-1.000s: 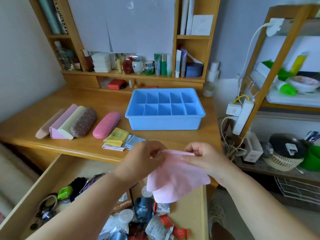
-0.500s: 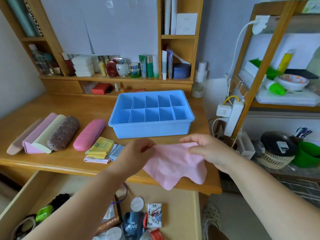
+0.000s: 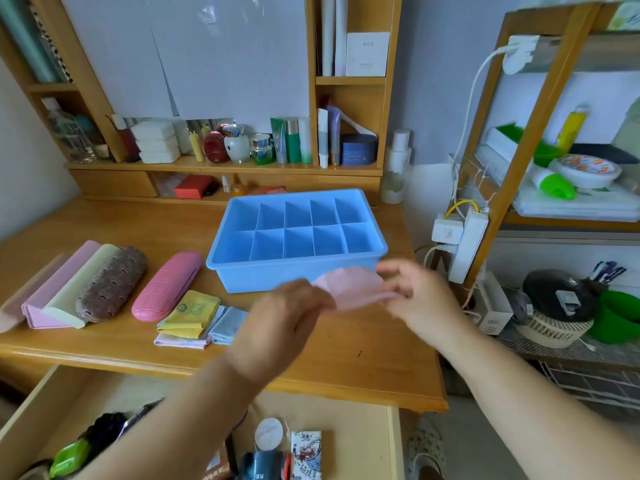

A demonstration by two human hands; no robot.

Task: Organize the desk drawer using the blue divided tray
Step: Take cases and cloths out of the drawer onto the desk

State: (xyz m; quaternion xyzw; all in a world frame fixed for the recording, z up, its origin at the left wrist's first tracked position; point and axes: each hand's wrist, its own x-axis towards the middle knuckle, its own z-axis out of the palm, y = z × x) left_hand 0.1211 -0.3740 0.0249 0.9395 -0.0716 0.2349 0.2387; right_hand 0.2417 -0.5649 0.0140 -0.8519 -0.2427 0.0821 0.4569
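**Pink cloth held before the blue tray**

Both hands, left (image 3: pixel 287 317) and right (image 3: pixel 415 299), pinch a soft, thin pink cloth (image 3: pixel 349 285) above the wooden desk (image 3: pixel 363 362), just in front of the rigid blue plastic divided tray (image 3: pixel 298 237) with square compartments. Labels in the open drawer (image 3: pixel 356 438) are too blurred to read.

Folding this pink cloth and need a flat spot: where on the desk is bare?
Bare wood lies before the blue tray, right of the folded cloths, and behind the cases. The open drawer is crowded.
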